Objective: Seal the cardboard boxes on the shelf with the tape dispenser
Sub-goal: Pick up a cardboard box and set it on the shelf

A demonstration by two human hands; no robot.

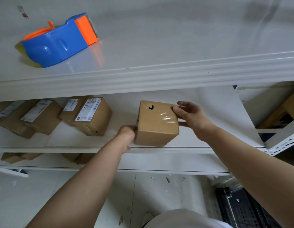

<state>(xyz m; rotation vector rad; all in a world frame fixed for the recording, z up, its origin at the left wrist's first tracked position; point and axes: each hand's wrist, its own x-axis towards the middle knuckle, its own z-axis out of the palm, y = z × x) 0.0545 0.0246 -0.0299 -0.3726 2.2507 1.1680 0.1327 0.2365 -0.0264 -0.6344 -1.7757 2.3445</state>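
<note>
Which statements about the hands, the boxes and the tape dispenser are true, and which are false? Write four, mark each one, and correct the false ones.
1. The tape dispenser lies on the upper shelf with no hand on it. True.
2. The left hand and the right hand both hold the small box. True.
3. The small box has no tape on it. False: shiny clear tape crosses its upper face.
4. The labelled boxes stand to the right of the small box. False: they stand to its left, on the same shelf.
</note>
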